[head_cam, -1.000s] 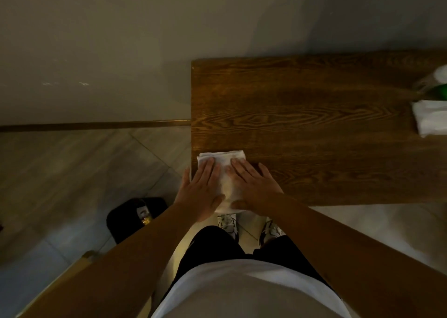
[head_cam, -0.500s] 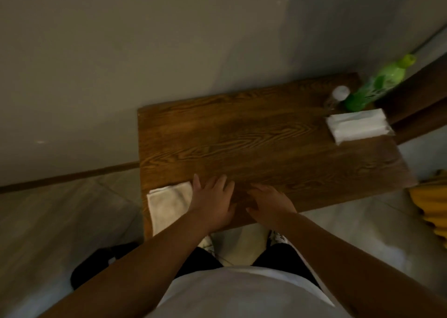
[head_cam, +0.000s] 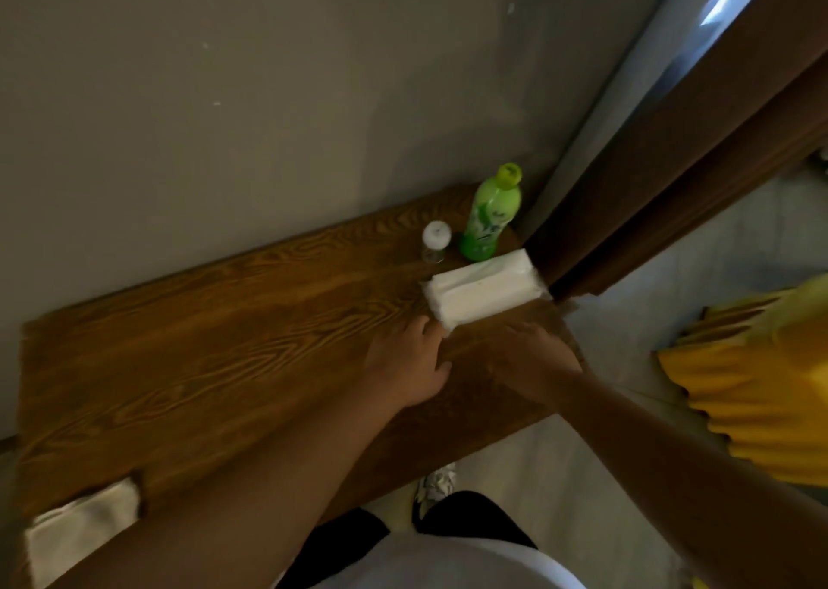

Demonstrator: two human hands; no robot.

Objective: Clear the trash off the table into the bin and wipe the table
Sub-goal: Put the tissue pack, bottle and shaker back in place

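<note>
Both hands empty, flat, fingers spread on table: left hand touching tissue pack, right hand just near it. Cloth at near left corner.

Your left hand and right hand lie flat, fingers spread, on the wooden tabletop beside a white tissue pack. A green bottle and small clear bottle stand behind; a folded cloth rests at the tabletop's left corner.
</note>
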